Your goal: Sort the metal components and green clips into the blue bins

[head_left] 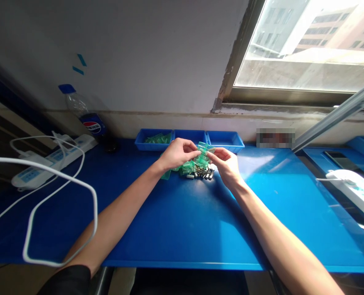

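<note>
My left hand (182,153) and my right hand (225,164) meet over the middle of the blue table, fingertips pinched. Between them is a translucent green plastic piece (202,150), gripped from both sides; its exact kind is too small to make out. Just below the hands lies a pile of similar green plastic pieces (186,167). At its near right side are small black, white and metallic parts (207,173), some partly hidden behind the fingers. Behind the hands stands a row of three joined blue trays (190,136); the left one contains green pieces (159,138).
A Pepsi bottle (91,123) stands at the back left, near a white power strip (55,157). White cables (94,205) loop across the left foreground over my forearm. Another power strip (358,186) and a dark phone-like slab (343,159) lie right, beside a metal frame (335,116).
</note>
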{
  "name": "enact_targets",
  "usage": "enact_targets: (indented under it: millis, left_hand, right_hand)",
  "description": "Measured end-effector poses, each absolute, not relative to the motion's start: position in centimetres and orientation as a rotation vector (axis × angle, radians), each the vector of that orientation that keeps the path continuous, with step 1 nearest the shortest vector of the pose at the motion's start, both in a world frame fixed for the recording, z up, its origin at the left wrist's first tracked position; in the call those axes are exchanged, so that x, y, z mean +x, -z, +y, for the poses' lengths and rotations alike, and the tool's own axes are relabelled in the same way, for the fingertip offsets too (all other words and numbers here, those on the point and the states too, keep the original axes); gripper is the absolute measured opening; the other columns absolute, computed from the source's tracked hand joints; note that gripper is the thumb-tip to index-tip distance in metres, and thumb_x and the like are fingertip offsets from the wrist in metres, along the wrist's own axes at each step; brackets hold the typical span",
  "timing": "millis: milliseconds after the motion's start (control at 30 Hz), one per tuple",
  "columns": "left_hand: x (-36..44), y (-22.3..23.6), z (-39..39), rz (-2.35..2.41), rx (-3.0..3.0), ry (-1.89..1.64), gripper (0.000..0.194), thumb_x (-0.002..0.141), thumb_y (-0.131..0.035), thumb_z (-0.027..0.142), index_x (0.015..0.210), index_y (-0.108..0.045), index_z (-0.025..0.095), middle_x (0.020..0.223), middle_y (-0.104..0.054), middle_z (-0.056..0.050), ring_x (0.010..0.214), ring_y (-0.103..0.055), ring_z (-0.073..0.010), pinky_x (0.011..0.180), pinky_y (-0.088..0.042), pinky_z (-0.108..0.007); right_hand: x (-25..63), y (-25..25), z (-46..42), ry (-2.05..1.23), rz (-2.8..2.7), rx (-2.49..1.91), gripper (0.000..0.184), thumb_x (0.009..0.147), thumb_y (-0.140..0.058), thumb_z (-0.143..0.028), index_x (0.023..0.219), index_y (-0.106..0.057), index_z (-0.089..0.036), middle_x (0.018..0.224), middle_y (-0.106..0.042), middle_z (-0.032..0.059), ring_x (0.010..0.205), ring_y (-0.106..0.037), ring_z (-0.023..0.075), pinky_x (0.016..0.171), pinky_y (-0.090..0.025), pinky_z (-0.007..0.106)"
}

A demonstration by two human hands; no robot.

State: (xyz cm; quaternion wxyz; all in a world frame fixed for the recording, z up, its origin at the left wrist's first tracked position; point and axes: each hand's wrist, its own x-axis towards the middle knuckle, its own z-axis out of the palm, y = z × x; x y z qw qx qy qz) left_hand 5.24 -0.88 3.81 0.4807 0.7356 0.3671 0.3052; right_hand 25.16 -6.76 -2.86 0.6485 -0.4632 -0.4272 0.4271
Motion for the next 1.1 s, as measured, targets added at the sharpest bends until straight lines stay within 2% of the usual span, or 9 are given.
enact_targets:
  millis: [233, 333, 467, 567, 633, 700, 767, 933, 1100]
  left_hand:
    - [5.3, -4.0, -1.0, 0.879, 1.839, -0.743, 0.023, 0.08, -0.08, 0.037, 0.078, -0.073, 0.015, 0.078, -0.078, -0.006, 0.071, -0.073, -0.0192, 0.062, -0.053, -0.026]
    - [4.7, -4.6, -0.6, 0.954, 1.94, -0.787, 0.02, 0.081, -0.079, 0.035, 0.08, -0.074, 0.016, 0.081, -0.079, -0.007, 0.075, -0.075, -0.0208, 0.068, -0.057, -0.028]
    - [2.7, -5.9, 0.4, 1.352, 2.24, -0.984, 0.012, 0.086, -0.073, 0.031, 0.083, -0.076, 0.019, 0.086, -0.08, -0.006, 0.082, -0.076, -0.0239, 0.08, -0.059, -0.033]
    - [1.1, -6.1, 1.2, 1.824, 2.356, -0.903, 0.012, 0.088, -0.069, 0.028, 0.093, -0.079, 0.022, 0.095, -0.08, -0.009, 0.093, -0.076, -0.0319, 0.088, -0.058, -0.043]
    - [0.5, -5.7, 1.6, 1.925, 2.427, -0.816, 0.026, 0.089, -0.068, 0.025, 0.113, -0.078, 0.024, 0.11, -0.08, -0.011, 0.102, -0.075, -0.0351, 0.09, -0.058, -0.045]
    - [0.5, -5.1, 1.8, 1.865, 2.526, -0.756, 0.04, 0.088, -0.068, 0.023, 0.128, -0.073, 0.023, 0.122, -0.077, -0.012, 0.111, -0.072, -0.0357, 0.092, -0.059, -0.045]
    - [0.9, -4.6, 1.8, 1.749, 2.594, -0.735, 0.042, 0.09, -0.067, 0.023, 0.132, -0.072, 0.023, 0.124, -0.076, -0.011, 0.115, -0.071, -0.034, 0.094, -0.059, -0.042]
    - [2.9, -3.9, 1.1, 1.353, 2.612, -0.77, 0.027, 0.093, -0.066, 0.025, 0.116, -0.077, 0.02, 0.118, -0.078, -0.009, 0.112, -0.072, -0.0282, 0.1, -0.058, -0.039]
    - [4.6, -3.2, 0.2, 1.032, 2.4, -0.789, 0.026, 0.093, -0.069, 0.032, 0.112, -0.079, 0.018, 0.111, -0.081, -0.008, 0.1, -0.076, -0.0236, 0.093, -0.061, -0.034]
  right_hand:
    - [25.1, 2.9, -6.8, -0.937, -1.002, -1.087, 0.037, 0.072, -0.093, -0.046, 0.095, -0.078, -0.021, 0.087, -0.08, 0.0042, 0.07, -0.071, 0.02, 0.071, -0.059, 0.037]
    - [25.2, 2.7, -6.9, -0.847, -1.035, -1.145, 0.038, 0.082, -0.083, -0.053, 0.103, -0.076, -0.022, 0.091, -0.08, 0.0061, 0.082, -0.074, 0.0238, 0.079, -0.06, 0.041]
    - [25.6, 3.0, -7.0, -0.44, -1.253, -1.437, 0.039, 0.088, -0.074, -0.059, 0.106, -0.076, -0.024, 0.106, -0.08, 0.0094, 0.103, -0.073, 0.0296, 0.093, -0.056, 0.048]
    - [25.8, 3.6, -7.0, -0.278, -1.41, -1.581, 0.044, 0.086, -0.074, -0.061, 0.112, -0.075, -0.026, 0.111, -0.079, 0.0099, 0.113, -0.068, 0.0331, 0.097, -0.053, 0.052]
    - [25.7, 4.0, -7.1, -0.286, -1.466, -1.61, 0.047, 0.084, -0.076, -0.062, 0.115, -0.074, -0.026, 0.112, -0.079, 0.0101, 0.115, -0.065, 0.0339, 0.096, -0.053, 0.052]
    - [25.6, 4.2, -7.2, -0.306, -1.493, -1.611, 0.048, 0.083, -0.077, -0.061, 0.115, -0.074, -0.027, 0.112, -0.079, 0.0103, 0.113, -0.065, 0.0339, 0.096, -0.054, 0.051]
    - [25.5, 4.2, -7.2, -0.308, -1.494, -1.601, 0.048, 0.082, -0.078, -0.06, 0.115, -0.075, -0.027, 0.111, -0.079, 0.0107, 0.112, -0.065, 0.0339, 0.094, -0.055, 0.05]
    - [25.7, 4.2, -6.9, -0.348, -1.437, -1.519, 0.043, 0.08, -0.081, -0.056, 0.111, -0.077, -0.027, 0.107, -0.079, 0.0089, 0.105, -0.069, 0.0323, 0.093, -0.056, 0.05]
    - [25.6, 3.6, -6.7, -0.566, -1.167, -1.31, 0.035, 0.08, -0.082, -0.05, 0.101, -0.076, -0.023, 0.101, -0.08, 0.0085, 0.094, -0.075, 0.0267, 0.092, -0.059, 0.045]
